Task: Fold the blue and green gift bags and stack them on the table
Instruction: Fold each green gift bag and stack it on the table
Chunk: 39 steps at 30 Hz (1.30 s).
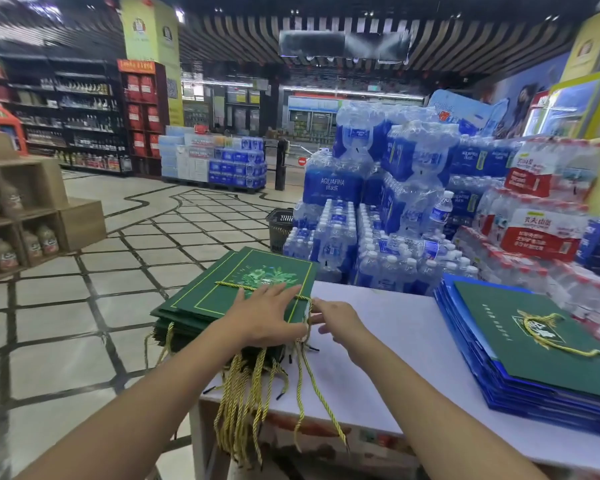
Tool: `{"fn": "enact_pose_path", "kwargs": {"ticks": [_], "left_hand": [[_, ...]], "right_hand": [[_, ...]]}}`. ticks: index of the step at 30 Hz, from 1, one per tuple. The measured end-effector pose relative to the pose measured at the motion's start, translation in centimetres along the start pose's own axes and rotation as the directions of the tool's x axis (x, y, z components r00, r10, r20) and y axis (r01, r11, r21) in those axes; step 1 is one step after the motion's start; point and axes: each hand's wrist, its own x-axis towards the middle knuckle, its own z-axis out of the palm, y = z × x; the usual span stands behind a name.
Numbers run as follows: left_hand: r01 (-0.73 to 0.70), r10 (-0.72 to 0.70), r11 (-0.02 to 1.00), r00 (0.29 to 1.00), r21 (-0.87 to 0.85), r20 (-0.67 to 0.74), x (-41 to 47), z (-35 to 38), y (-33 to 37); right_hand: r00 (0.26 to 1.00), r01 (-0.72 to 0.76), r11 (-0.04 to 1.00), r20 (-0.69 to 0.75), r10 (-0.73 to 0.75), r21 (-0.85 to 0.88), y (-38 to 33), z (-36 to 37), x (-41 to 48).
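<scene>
Head view: the left hand (267, 317) lies flat, fingers straight, pressing on the green gift bags (229, 285) stacked at the worktop's (378, 341) near-left corner. The right hand (340, 322) touches the stack's right edge by a gold cord handle (307, 336); I cannot tell if it pinches. The card looks stiff, light and slick, so it is probably best gripped by its edges. The blue gift bags (499, 382) sit at the right.

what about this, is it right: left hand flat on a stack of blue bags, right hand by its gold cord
One thing is off: in the head view the stack under the flat left hand is of green bags, not blue. The right hand is by its gold cord.
</scene>
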Motion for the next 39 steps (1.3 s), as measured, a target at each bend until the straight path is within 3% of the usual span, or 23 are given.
{"fn": "enact_pose_path", "kwargs": {"ticks": [3,10,15,19,25,27,30,32,34,39], "left_hand": [[-0.048,0.047,0.998,0.999,-0.039,-0.028,-0.2,0.4,1.0],[-0.186,0.172,0.981,0.968,-0.06,-0.182,-0.1,0.0,3.9],[-0.357,0.4,0.911,0.888,0.207,-0.228,0.9,0.3,6.6],[-0.418,0.456,0.886,0.861,0.2,-0.223,2.5,2.6,9.0],[-0.459,0.465,0.881,0.885,0.115,-0.033,3.5,8.5,12.3],[-0.428,0.432,0.892,0.902,0.143,0.004,4.0,9.6,12.5],[-0.368,0.364,0.923,0.93,0.108,0.055,4.3,10.6,12.5],[-0.33,0.329,0.943,0.944,0.049,0.04,4.4,11.2,12.4],[-0.301,0.301,0.953,0.954,0.029,0.008,4.5,11.5,12.3],[-0.354,0.362,0.922,0.932,0.159,-0.026,4.7,11.3,12.8]], "right_hand": [[0.991,-0.127,0.973,0.056,0.118,0.194,-0.6,0.6,0.3],[1.0,0.01,0.963,-0.012,-0.007,0.269,-0.8,-4.1,-0.3],[0.997,-0.004,0.956,-0.074,0.027,0.295,0.1,-11.5,-1.4],[0.992,-0.045,0.995,-0.116,0.055,0.087,2.1,-15.8,-2.0],[0.977,-0.153,0.951,-0.184,0.105,-0.269,7.0,-16.2,-2.5],[0.984,-0.154,0.88,-0.15,0.096,-0.449,8.3,-15.6,-3.3],[0.994,-0.077,0.587,-0.108,-0.019,-0.806,10.1,-13.6,-4.5],[0.987,0.021,0.42,-0.048,-0.154,-0.907,10.7,-11.9,-5.6],[0.981,0.063,0.363,-0.008,-0.191,-0.93,10.8,-11.1,-6.2],[0.997,0.008,0.328,-0.017,-0.072,-0.945,9.5,-12.7,-4.5]]}}
